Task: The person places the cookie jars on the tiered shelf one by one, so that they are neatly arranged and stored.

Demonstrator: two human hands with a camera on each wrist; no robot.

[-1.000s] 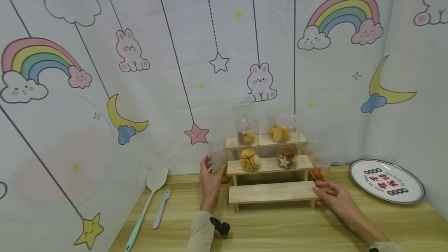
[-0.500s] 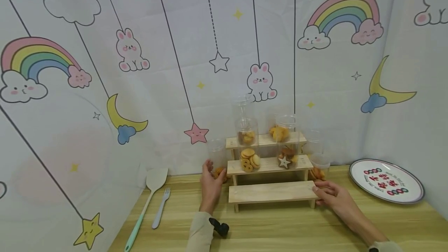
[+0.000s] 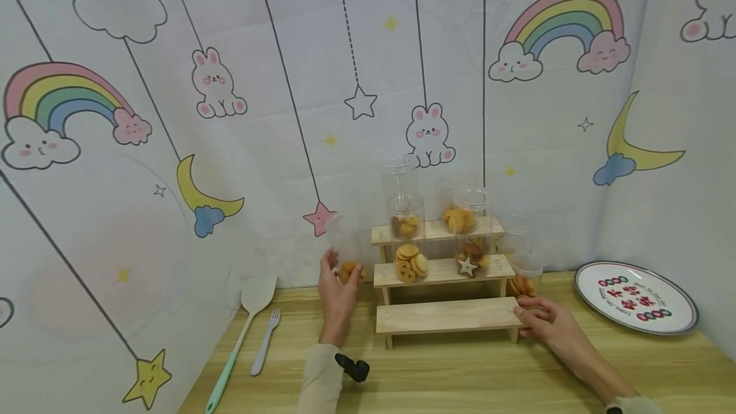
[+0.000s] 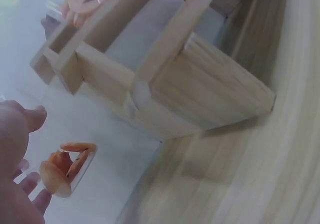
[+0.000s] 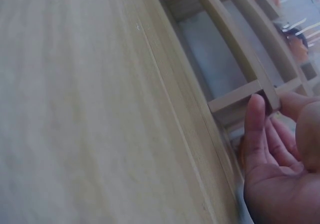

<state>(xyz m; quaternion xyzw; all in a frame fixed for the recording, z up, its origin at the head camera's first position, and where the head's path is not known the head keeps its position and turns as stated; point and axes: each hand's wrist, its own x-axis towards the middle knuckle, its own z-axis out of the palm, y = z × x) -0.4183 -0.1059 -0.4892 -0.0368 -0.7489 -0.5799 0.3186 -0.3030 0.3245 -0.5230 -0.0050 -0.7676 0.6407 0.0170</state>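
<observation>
In the head view my left hand point(image 3: 338, 302) holds a clear plastic jar point(image 3: 349, 271) with orange-brown cookies in its bottom, left of the wooden step stand point(image 3: 448, 317). Thumb and fingers curve around its sides. The left wrist view shows the jar's cookies point(image 4: 62, 171) beside the fingertips. My right hand point(image 3: 549, 324) grips the right end of the stand's lowest step. Seen from the right wrist, its fingers and thumb pinch that step's corner point(image 5: 267, 97). Jars of cookies stand on the middle step point(image 3: 439, 271) and top step point(image 3: 431, 230).
Right of the stand are more clear jars point(image 3: 523, 283) with cookies. A white plate point(image 3: 636, 299) with red print leans at the far right. On the left lie a spatula point(image 3: 244, 324) with a green handle and a pale fork point(image 3: 266, 342). A patterned cloth backdrop rises close behind.
My left hand has moved left and slightly up, and the jar with it, away from the stand's side. The right hand stays at the lowest step.
</observation>
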